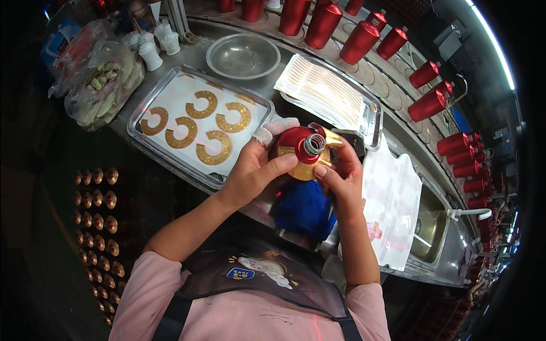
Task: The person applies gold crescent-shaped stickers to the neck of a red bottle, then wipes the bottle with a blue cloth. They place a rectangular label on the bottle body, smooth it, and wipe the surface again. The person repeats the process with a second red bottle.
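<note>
Both my hands hold a red metallic bottle (290, 140), its open threaded neck tilted up toward me. My left hand (253, 167) grips its left side, thumb on the shoulder, with white wrapping on the fingertips. My right hand (346, 170) is closed at the right side, where a shiny gold label (333, 138) stands partly away from the bottle. That hand's thumb presses on gold covering the near shoulder. Under the bottle lies a blue cloth (304, 210). Left of my hands, a metal tray (135, 122) holds a white sheet with several C-shaped gold labels (181, 132).
A metal bowl (243, 55) and a tray of striped label strips (324, 91) sit behind. Red bottles (360, 42) line a curved conveyor. At right are a white sheet (392, 199) and a sink (429, 227); at left, a plastic bag (105, 85) and rows of gold-topped bottles (98, 199).
</note>
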Demonstrator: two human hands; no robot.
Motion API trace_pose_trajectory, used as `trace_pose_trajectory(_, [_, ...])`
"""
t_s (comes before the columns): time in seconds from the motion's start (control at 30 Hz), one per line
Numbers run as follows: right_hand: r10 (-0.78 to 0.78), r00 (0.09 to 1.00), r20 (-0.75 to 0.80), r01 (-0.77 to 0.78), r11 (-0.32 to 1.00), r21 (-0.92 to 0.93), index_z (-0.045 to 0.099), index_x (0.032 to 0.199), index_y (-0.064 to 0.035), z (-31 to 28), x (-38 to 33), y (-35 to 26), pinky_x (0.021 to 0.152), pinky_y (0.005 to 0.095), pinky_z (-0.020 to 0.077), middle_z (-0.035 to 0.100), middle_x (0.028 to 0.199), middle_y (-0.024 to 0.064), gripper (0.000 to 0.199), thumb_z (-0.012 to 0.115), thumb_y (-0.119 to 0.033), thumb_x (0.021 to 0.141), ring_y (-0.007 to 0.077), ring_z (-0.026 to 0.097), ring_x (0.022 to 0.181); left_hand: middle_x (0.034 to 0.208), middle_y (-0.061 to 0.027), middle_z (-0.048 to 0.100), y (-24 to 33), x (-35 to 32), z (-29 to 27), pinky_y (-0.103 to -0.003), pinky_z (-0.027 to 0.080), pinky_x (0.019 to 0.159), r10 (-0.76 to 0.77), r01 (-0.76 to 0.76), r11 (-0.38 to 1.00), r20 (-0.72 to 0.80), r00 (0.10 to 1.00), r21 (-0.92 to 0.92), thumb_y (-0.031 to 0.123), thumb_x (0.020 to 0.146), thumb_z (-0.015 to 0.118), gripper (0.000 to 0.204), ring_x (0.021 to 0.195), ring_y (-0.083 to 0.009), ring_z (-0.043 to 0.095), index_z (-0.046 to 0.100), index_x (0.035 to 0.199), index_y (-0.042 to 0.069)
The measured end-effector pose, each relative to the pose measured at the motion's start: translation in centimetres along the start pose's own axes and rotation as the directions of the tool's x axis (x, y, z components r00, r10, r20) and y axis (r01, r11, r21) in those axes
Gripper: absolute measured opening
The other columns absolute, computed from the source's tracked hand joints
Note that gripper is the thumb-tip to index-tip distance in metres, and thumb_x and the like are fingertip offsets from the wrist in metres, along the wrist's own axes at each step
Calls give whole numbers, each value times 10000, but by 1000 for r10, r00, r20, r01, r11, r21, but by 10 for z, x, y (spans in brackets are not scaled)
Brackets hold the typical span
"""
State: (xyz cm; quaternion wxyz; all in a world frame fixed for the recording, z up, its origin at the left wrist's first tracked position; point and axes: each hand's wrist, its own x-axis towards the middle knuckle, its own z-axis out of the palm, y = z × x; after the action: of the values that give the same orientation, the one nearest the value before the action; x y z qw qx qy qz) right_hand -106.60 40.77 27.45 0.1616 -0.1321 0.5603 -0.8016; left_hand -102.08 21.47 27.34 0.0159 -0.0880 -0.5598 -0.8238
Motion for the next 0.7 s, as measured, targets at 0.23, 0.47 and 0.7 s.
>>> trace_pose_trajectory(0.23, [61,996,66,-62,998,10,537,1380,2,-4,7,-13,560,172,410,647,1069,24,558,736,-89,867,27,535,678,1387,-142,582,-2,3,1,-359,402,1126,-7,6,1000,-37,999,-30,141,1007,561,497,1292,-189,549,448,1460,-31])
trace_pose_trajectory(0.47, [75,997,-8,-76,997,-28,578,1346,-17,-4,10,-10,525,174,343,672,965,-8,465,701,-127,911,14,483,625,1400,-141,570,-2,3,1,-361,396,1127,-107,98,988,-77,991,-117,171,1015,558,509,1308,-194,535,439,1466,-31])
trace_pose_trajectory(0.7, [8,996,86,-7,1000,-5,585,1332,6,-8,8,-4,708,209,491,656,1123,31,463,732,-73,900,68,613,873,1465,-154,495,-2,-3,1,-378,360,1158,40,-41,998,9,999,51,141,959,629,628,1373,-225,473,367,1507,-22])
